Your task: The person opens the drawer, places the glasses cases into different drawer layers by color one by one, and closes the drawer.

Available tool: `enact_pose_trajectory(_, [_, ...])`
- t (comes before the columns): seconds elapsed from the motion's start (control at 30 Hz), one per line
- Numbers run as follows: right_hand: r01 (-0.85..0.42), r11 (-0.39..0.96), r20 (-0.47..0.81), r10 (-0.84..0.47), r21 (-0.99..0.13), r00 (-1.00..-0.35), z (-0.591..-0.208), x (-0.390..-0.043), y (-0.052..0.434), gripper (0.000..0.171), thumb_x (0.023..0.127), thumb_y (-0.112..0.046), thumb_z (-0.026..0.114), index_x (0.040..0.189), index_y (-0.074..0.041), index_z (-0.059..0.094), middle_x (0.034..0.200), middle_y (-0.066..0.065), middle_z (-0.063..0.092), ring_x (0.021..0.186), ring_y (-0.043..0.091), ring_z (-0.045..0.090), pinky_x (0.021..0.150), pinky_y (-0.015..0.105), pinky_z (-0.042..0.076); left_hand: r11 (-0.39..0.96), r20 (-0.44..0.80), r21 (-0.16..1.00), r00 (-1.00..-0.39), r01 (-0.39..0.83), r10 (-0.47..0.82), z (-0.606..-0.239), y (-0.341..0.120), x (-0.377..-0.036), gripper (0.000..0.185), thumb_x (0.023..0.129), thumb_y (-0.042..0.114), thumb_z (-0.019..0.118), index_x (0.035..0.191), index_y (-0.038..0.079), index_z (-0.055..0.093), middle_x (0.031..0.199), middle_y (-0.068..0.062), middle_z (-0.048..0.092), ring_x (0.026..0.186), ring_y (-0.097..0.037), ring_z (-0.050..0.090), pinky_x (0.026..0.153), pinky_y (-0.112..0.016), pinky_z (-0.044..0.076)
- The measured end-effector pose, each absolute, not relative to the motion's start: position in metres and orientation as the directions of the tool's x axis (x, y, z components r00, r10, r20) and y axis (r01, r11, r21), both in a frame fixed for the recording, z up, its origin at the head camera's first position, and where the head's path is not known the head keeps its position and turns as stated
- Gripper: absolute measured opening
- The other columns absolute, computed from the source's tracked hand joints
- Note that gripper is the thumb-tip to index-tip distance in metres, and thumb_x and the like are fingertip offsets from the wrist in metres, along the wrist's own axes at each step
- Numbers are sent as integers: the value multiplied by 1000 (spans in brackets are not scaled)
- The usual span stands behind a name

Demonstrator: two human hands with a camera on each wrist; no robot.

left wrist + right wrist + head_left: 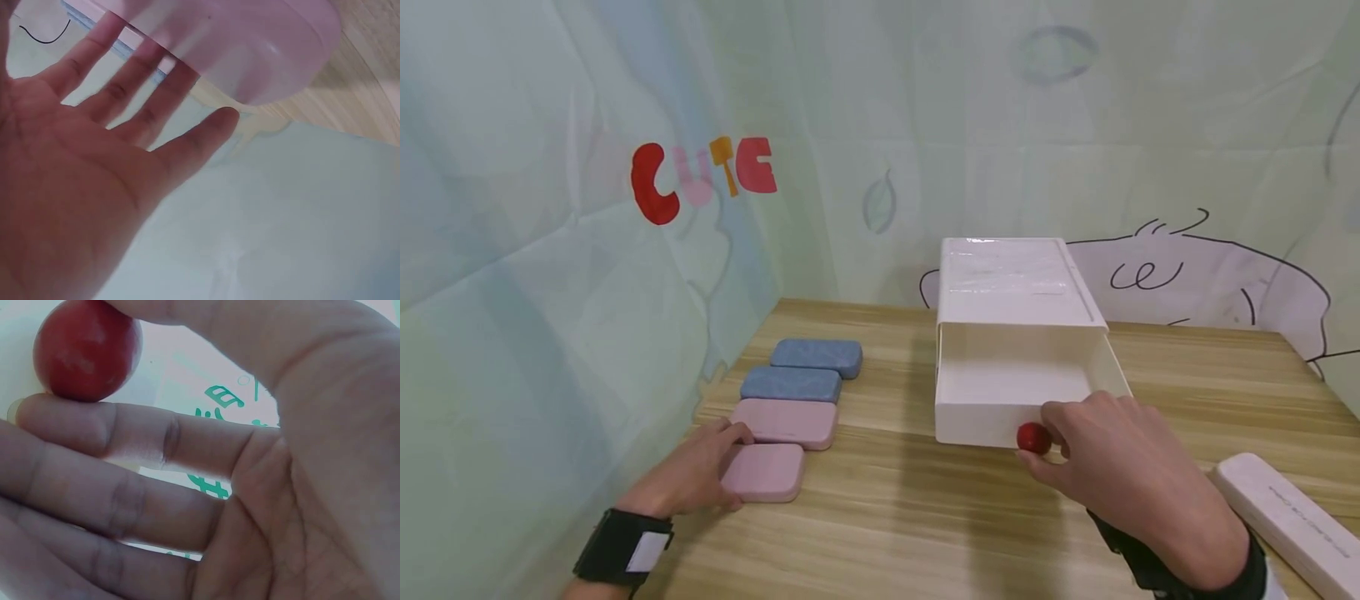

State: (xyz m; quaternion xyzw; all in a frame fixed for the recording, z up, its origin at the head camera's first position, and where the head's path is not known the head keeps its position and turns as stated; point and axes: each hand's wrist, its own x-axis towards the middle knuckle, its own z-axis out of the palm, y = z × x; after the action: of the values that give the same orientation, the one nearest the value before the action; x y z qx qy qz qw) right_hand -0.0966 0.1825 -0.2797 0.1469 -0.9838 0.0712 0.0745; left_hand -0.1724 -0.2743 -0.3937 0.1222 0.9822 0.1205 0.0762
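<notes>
Two pink cases and two blue cases lie in a slanting row on the left. My left hand [696,467] is at the left end of the nearest pink case [765,473], with fairly straight fingers [187,137] spread along its edge. Just beyond lies the second pink case [786,422]. On the right stands a white box [1018,283] with its drawer [977,423] pulled out and bare inside. My right hand [1112,467] pinches the round red knob [1033,437] at the drawer front between thumb and index finger; the right wrist view shows the knob [87,350] between them.
Behind the pink cases lie the blue cases [792,384]. A long white object with printing [1288,517] lies beside my right wrist. Fabric walls [850,100] border the wooden table [865,533] at the left and back.
</notes>
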Motion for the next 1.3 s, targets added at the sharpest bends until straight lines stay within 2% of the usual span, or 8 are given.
enact_pose_trajectory(0.23, [-293,948,143,-275,-124,-951,-280,-96,182,27,82,-37,83,72,-25,60,61,-10,50,54,11,43,48,28,30,942,-186,279,-952,186,243,-391,-275,-172,71,57,19,100,115,8,60,111,-6,66,99,-20,58,94,-50,51])
enact_pose_trajectory(0.43, [-294,947,142,-276,-127,-951,-280,-96,181,26,82,-37,83,72,-26,61,61,-10,50,54,11,43,48,28,31,940,-210,292,-947,175,241,-389,-275,-169,73,58,22,100,117,9,60,115,-6,66,103,-20,59,98,-52,50])
enact_pose_trajectory(0.9, [-304,944,171,-281,-129,-944,-277,-95,182,24,82,-35,83,72,-29,61,60,-11,48,54,11,43,48,30,31,904,-70,294,-936,311,344,-364,-266,-160,71,63,28,96,123,10,61,120,-5,66,104,-19,59,92,-46,50])
enact_pose_trajectory(1.13, [-303,944,160,-282,-133,-946,-277,-95,182,23,82,-35,83,73,-29,62,60,-11,50,54,11,44,48,29,31,909,-54,270,-937,318,344,-354,-255,-159,71,66,29,95,126,10,60,124,-7,66,110,-21,59,97,-48,50])
enact_pose_trajectory(1.3, [-309,941,156,-287,-137,-945,-278,-95,181,23,81,-34,84,74,-29,63,61,-11,51,56,11,44,48,29,31,904,-29,250,-931,347,365,-345,-247,-156,72,67,30,95,126,10,60,125,-8,65,109,-21,59,96,-47,50])
